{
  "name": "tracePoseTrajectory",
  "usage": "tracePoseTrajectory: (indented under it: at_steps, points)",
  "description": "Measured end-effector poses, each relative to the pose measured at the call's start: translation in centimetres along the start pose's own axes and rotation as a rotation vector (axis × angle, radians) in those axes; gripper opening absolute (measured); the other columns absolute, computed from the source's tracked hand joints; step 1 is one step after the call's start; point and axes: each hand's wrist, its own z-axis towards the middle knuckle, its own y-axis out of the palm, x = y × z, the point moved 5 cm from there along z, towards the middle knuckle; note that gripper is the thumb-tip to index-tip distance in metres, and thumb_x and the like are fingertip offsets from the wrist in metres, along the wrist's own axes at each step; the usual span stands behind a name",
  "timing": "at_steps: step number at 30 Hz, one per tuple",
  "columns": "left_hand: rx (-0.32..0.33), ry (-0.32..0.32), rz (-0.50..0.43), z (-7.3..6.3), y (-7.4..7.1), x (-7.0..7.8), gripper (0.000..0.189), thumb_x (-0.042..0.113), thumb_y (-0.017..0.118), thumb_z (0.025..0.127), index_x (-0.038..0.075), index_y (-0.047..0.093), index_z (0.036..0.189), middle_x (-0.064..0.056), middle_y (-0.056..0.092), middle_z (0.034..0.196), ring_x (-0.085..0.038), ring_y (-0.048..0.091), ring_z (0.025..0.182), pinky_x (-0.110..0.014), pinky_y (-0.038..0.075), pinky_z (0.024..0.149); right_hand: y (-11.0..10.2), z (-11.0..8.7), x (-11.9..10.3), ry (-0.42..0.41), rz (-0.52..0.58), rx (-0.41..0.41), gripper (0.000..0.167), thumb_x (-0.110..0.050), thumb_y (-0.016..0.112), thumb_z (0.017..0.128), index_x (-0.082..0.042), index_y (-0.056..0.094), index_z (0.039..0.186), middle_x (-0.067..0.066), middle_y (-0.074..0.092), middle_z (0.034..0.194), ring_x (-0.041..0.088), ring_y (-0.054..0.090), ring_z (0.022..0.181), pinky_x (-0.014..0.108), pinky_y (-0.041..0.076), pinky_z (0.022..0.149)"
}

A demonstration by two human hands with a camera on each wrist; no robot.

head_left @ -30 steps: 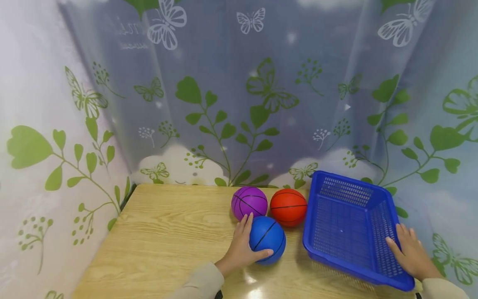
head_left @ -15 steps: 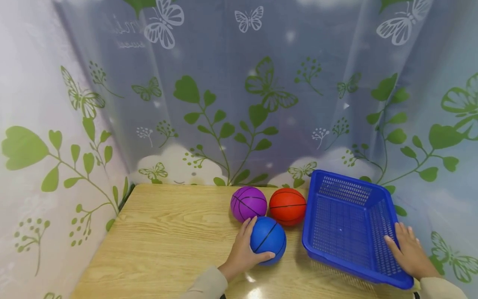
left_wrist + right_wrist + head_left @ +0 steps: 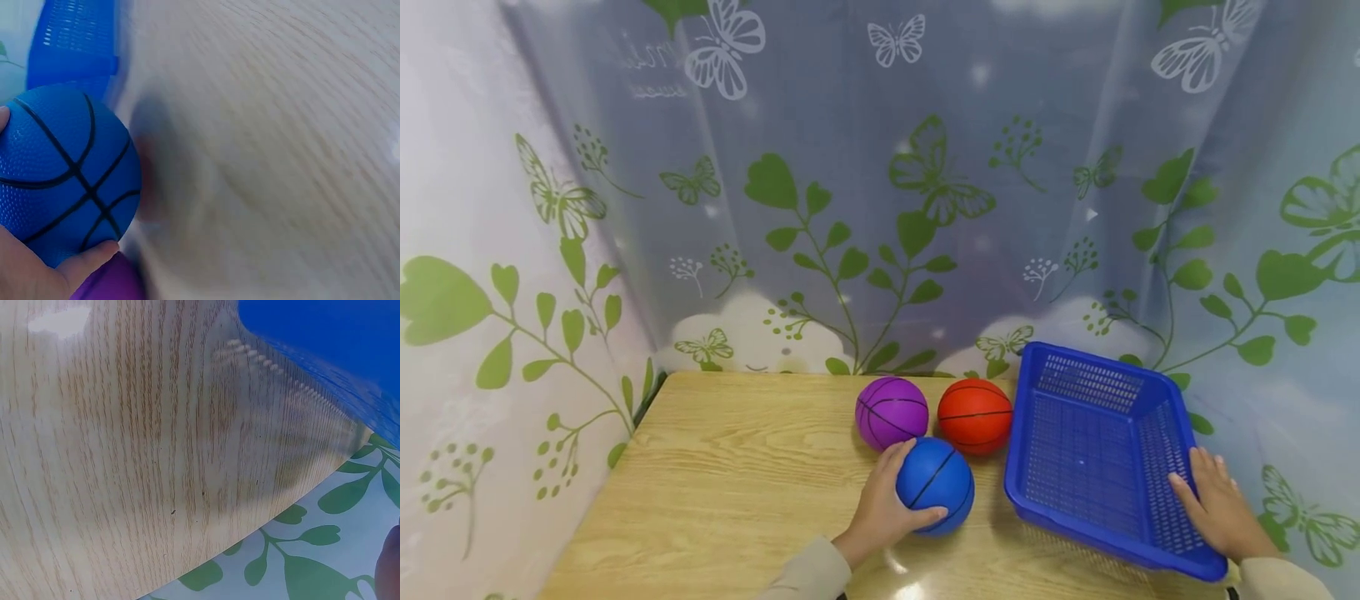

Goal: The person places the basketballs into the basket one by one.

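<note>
A blue ball with black basketball lines [image 3: 936, 485] sits in my left hand [image 3: 880, 504], thumb at its near side and fingers on its far left side. Whether it touches the table cannot be told. Just behind it lie a purple ball [image 3: 891, 413] and a red ball [image 3: 975, 416] with the same lines. My right hand [image 3: 1221, 508] holds the right rim of a blue plastic basket [image 3: 1116, 546], its thumb inside and fingers along the outside. In the left wrist view the blue ball [image 3: 69, 169] fills the left side, with the purple ball [image 3: 115, 281] below.
The wood-grain table [image 3: 737, 467] backs onto a curtain [image 3: 820, 250] printed with leaves and butterflies, which also surrounds both sides. The basket, with perforated walls, takes up the table's right part, close beside the red ball.
My left fingers have drawn in closer around the blue ball, which has shifted slightly away from the purple ball. My right hand and the basket stay put; the head view has drifted a little.
</note>
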Motion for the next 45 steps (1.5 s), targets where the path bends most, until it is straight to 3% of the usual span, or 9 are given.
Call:
tracePoseTrajectory:
  at_steps: [5, 11, 15, 19, 25, 32, 41, 45]
  points:
    - [-0.029, 0.040, -0.035, 0.3, -0.8, 2.0, 0.095, 0.049, 0.084, 0.066, 0.027, 0.038, 0.146, -0.008, 0.039, 0.145, -0.035, 0.048, 0.122, -0.054, 0.048, 0.089, 0.3, -0.1, -0.2, 0.003, 0.015, 0.000, 0.073, -0.037, 0.021, 0.106, 0.019, -0.007, 0.142, 0.047, -0.009, 0.142, 0.059, -0.020, 0.130, 0.073, -0.009, 0.100]
    - [-0.046, 0.097, -0.078, 1.8, -1.4, 6.3, 0.095, 0.046, 0.084, 0.068, 0.032, 0.034, 0.147, -0.005, 0.035, 0.149, -0.033, 0.049, 0.122, -0.049, 0.049, 0.089, 0.2, 0.0, -0.2, -0.027, 0.019, 0.034, 0.070, -0.033, 0.023, 0.106, 0.020, -0.005, 0.142, 0.048, -0.006, 0.142, 0.059, -0.018, 0.131, 0.073, -0.009, 0.101]
    - [-0.071, 0.127, -0.083, 2.9, -0.5, 9.1, 0.097, 0.046, 0.084, 0.069, 0.035, 0.030, 0.148, 0.000, 0.033, 0.151, -0.031, 0.048, 0.124, -0.048, 0.049, 0.089, 0.1, 0.0, -0.1, -0.027, 0.017, 0.033, 0.070, -0.033, 0.023, 0.106, 0.021, -0.004, 0.142, 0.048, -0.005, 0.142, 0.060, -0.017, 0.130, 0.073, -0.008, 0.101]
    - [-0.097, 0.152, -0.090, 4.2, 1.6, 11.0, 0.099, 0.045, 0.083, 0.070, 0.037, 0.026, 0.150, 0.005, 0.031, 0.151, -0.026, 0.048, 0.124, -0.044, 0.050, 0.090, 0.1, 0.0, -0.1, -0.017, 0.012, 0.027, 0.071, -0.034, 0.023, 0.106, 0.021, -0.004, 0.142, 0.048, -0.006, 0.142, 0.060, -0.017, 0.130, 0.073, -0.007, 0.101]
    - [-0.111, 0.115, -0.080, 5.5, 5.4, 12.2, 0.101, 0.046, 0.083, 0.069, 0.035, 0.024, 0.150, 0.005, 0.026, 0.154, -0.025, 0.041, 0.131, -0.045, 0.047, 0.094, 0.4, -0.1, 0.0, -0.015, -0.002, 0.030, 0.071, -0.035, 0.024, 0.106, 0.021, -0.003, 0.142, 0.048, -0.003, 0.142, 0.061, -0.015, 0.131, 0.073, -0.006, 0.102]
    - [-0.128, 0.167, -0.020, 6.5, 8.7, 12.9, 0.098, 0.048, 0.083, 0.069, 0.029, 0.028, 0.149, 0.005, 0.026, 0.153, -0.024, 0.037, 0.134, -0.043, 0.049, 0.094, 0.2, -0.1, 0.0, -0.009, 0.000, 0.040, 0.072, -0.035, 0.024, 0.106, 0.020, -0.004, 0.142, 0.048, -0.003, 0.142, 0.060, -0.015, 0.131, 0.073, -0.006, 0.102]
    - [-0.123, 0.238, 0.218, 6.6, 11.6, 13.4, 0.099, 0.053, 0.082, 0.067, 0.029, 0.030, 0.148, 0.001, 0.029, 0.152, -0.023, 0.034, 0.135, -0.039, 0.049, 0.094, 0.2, -0.1, 0.0, 0.009, 0.001, 0.020, 0.074, -0.038, 0.025, 0.106, 0.019, -0.004, 0.143, 0.047, -0.004, 0.143, 0.060, -0.014, 0.132, 0.072, -0.006, 0.102]
    - [-0.111, 0.217, 0.280, 6.7, 12.4, 13.6, 0.098, 0.055, 0.082, 0.066, 0.032, 0.032, 0.147, 0.002, 0.032, 0.151, -0.022, 0.036, 0.133, -0.040, 0.050, 0.091, 0.2, -0.1, 0.3, 0.008, -0.008, 0.028, 0.074, -0.037, 0.025, 0.105, 0.019, -0.005, 0.143, 0.047, -0.004, 0.143, 0.060, -0.014, 0.132, 0.072, -0.006, 0.103]
